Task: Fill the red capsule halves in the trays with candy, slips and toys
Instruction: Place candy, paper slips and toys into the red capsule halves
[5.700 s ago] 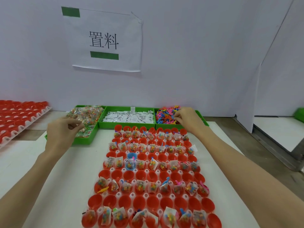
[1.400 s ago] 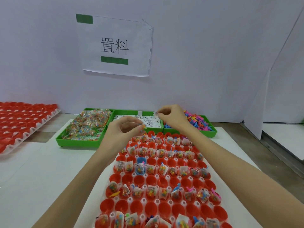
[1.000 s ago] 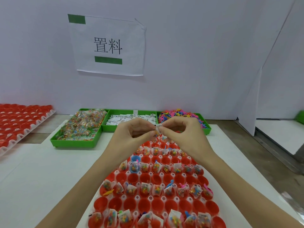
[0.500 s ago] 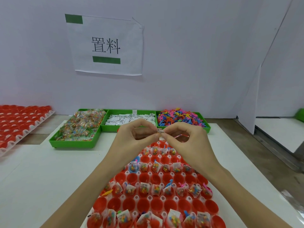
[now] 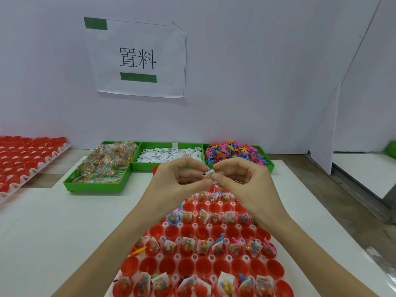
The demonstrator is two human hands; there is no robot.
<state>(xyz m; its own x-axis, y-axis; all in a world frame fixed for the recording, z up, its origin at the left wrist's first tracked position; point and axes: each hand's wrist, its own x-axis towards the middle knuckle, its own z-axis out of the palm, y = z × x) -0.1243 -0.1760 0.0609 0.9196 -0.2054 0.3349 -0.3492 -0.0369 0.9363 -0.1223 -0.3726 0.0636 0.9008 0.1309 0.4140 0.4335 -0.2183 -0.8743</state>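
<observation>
Hands: left hand (image 5: 180,179) and right hand (image 5: 240,181), fingertips pinched together on one white slip (image 5: 208,174) with candy, held above the far rows of the capsule tray (image 5: 201,256). Empty red halves lie nearer, below both hands equally.

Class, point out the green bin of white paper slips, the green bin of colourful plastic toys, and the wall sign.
Green bin of white paper slips (image 5: 134,164): head view, front rim.
Green bin of colourful plastic toys (image 5: 270,162): head view, right rim.
White paper wall sign (image 5: 169,50): head view, blank area.

3 green bins (image 5: 96,185), 2 capsule trays (image 5: 194,227), 1 wall sign (image 5: 139,58), 2 hands (image 5: 180,179).
</observation>
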